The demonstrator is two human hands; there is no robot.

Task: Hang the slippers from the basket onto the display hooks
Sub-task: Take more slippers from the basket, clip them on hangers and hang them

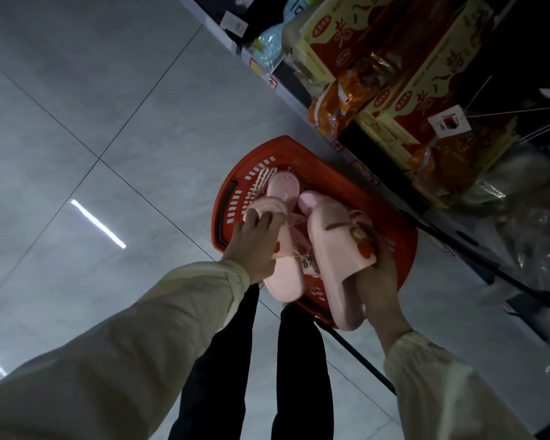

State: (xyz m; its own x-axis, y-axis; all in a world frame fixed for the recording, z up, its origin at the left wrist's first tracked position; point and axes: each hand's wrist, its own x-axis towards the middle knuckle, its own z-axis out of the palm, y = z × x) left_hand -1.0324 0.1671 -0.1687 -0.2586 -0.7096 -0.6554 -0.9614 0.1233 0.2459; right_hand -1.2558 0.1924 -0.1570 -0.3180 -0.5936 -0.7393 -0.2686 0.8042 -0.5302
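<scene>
A red plastic basket (302,154) stands on the floor beside the shelving. Above it I hold a pair of pink slippers joined by a string and a small tag. My left hand (254,242) grips one pink slipper (283,274) near its strap. My right hand (378,281) holds the other pink slipper (334,249) from below; its strap bears a small red and brown ornament. Another pink slipper (283,185) lies sole-up in the basket next to a pale hanger (262,181). Thin metal display hooks (521,114) jut out at the right, one carrying a white tag.
Red and yellow boxes (378,36) and orange packets (337,109) fill the shelf at upper right. Bagged light-blue goods (269,49) hang farther along. Grey floor tiles (108,122) spread to the left. My dark trouser legs (299,376) stand just behind the basket.
</scene>
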